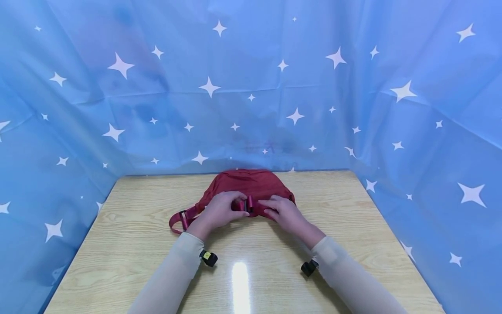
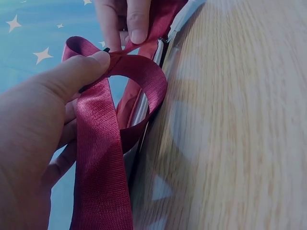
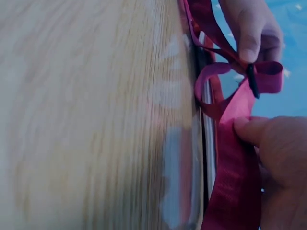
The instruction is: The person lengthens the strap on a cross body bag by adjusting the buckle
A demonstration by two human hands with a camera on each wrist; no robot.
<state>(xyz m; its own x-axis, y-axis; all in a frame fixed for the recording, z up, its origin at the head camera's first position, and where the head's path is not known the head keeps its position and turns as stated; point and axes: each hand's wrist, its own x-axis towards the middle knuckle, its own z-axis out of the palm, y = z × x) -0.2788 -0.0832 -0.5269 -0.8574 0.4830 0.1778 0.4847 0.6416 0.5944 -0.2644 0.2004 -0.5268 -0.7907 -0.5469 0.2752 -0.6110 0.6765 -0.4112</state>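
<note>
A dark red waist bag lies at the far side of the wooden table. My left hand pinches a black strap slider between thumb and fingers. Red webbing strap runs through that slider and forms loops on both sides of it. A short way to the right, my right hand pinches the flat strap with the thumb on top. The fingers behind the strap are partly hidden. Another loop of strap with a dark buckle rests on the table left of the bag.
The wooden table ends at a blue curtain with white stars, behind and on both sides. A small black camera sits on the left wrist, and another on the right.
</note>
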